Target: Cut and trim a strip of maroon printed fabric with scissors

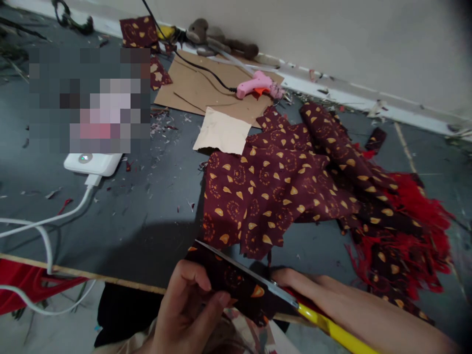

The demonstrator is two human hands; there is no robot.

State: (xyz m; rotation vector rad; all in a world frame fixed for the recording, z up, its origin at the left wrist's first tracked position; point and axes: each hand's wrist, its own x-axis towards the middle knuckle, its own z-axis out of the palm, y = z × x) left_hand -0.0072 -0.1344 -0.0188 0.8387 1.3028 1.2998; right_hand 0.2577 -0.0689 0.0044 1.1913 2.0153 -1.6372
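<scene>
My left hand (195,300) pinches a small piece of dark maroon printed fabric (236,278) between thumb and fingers at the table's front edge. My right hand (306,285) grips a pair of scissors (254,273) with a yellow handle; its fingers are partly hidden. One long blade lies along the upper edge of the fabric piece, its tip pointing left. A second blade cannot be made out. Just beyond the blade spreads a larger maroon cloth (265,191) with gold drop-shaped prints and a jagged near edge.
Bunched cloth with red fringe (416,211) lies to the right. Behind are a cream scrap (223,130), a cardboard sheet (191,83), a pink glue gun (258,86) with a black cord, and a stuffed toy (217,39). A white power bank (98,164) trails a cable leftward.
</scene>
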